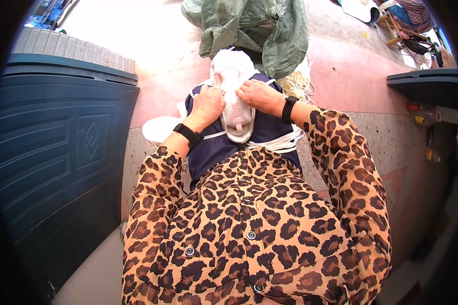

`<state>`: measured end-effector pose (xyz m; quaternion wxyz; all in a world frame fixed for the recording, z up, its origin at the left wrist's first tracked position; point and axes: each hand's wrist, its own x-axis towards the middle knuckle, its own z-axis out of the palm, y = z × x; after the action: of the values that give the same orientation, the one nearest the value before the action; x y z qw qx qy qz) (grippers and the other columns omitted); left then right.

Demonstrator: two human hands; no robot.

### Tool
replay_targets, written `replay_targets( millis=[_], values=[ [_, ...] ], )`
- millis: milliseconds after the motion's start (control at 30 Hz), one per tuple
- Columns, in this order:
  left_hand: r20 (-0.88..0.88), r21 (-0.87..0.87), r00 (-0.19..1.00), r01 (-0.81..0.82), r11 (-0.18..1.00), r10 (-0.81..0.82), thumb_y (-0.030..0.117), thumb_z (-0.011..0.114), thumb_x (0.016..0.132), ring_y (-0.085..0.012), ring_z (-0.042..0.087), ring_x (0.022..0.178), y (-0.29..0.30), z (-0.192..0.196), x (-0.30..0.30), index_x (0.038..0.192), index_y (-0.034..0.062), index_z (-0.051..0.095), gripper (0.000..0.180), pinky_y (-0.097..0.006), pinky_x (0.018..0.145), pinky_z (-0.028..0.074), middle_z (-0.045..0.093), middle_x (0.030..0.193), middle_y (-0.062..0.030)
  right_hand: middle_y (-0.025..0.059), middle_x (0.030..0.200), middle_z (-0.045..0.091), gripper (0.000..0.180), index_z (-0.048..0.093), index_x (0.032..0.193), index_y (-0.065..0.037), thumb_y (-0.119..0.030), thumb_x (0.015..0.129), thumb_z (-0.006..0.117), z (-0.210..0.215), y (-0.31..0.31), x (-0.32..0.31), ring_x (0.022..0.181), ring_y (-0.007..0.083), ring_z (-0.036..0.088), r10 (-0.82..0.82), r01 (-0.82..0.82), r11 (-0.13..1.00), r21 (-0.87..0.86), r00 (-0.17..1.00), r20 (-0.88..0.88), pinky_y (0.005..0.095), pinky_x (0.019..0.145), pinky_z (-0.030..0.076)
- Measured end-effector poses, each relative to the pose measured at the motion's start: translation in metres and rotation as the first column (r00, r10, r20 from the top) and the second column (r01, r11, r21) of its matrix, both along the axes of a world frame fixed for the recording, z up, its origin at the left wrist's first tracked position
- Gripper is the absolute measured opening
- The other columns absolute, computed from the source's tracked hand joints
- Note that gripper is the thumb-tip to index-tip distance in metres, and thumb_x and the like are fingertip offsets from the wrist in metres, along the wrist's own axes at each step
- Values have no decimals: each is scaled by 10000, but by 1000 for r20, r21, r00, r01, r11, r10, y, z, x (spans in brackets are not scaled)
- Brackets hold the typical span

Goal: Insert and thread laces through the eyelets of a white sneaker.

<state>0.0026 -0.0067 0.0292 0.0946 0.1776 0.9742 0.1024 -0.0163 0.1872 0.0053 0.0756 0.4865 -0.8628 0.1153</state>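
Note:
A white sneaker (234,110) with a pale pinkish tint lies lengthwise on my lap between the dark blue trouser legs. A small loop tab shows at its near end. My left hand (207,105) is at the shoe's left side, fingers curled and pinched against the upper. On the opposite side, my right hand (260,96) has its fingertips pressed together at the upper's edge. Whatever thin thing the fingers pinch is hidden. White shoelaces (279,146) are bundled across my right thigh, and a thin white strand crosses my left thigh.
A green woven sack (259,30) stands just beyond my knees, with a pile of pale laces (299,84) beside it. Another white item (159,129) sits left of my leg. A dark blue panelled door (61,132) is at the left. Bottles (422,114) stand at the right.

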Motion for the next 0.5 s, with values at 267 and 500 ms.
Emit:
replay_targets(
  millis=[267, 500],
  values=[
    [30, 59, 999, -25, 998, 23, 173, 477, 796, -290, 519, 911, -5, -4, -1, 880, 50, 615, 204, -451, 721, 435, 609, 902, -114, 60, 749, 570, 82, 546, 775, -58, -106, 711, 529, -5, 1, -6, 775, 199, 562, 13, -12, 994, -110, 1000, 14, 307, 699, 452],
    [58, 200, 995, -90, 976, 79, 191, 488, 799, -297, 526, 905, -9, -10, 1, 878, 76, 634, 202, -450, 717, 433, 610, 895, -121, 38, 826, 522, 94, 557, 759, -78, -135, 698, 516, -1, -3, -9, 848, 163, 504, 36, -31, 999, 39, 990, -135, 278, 728, 381]
  ],
)
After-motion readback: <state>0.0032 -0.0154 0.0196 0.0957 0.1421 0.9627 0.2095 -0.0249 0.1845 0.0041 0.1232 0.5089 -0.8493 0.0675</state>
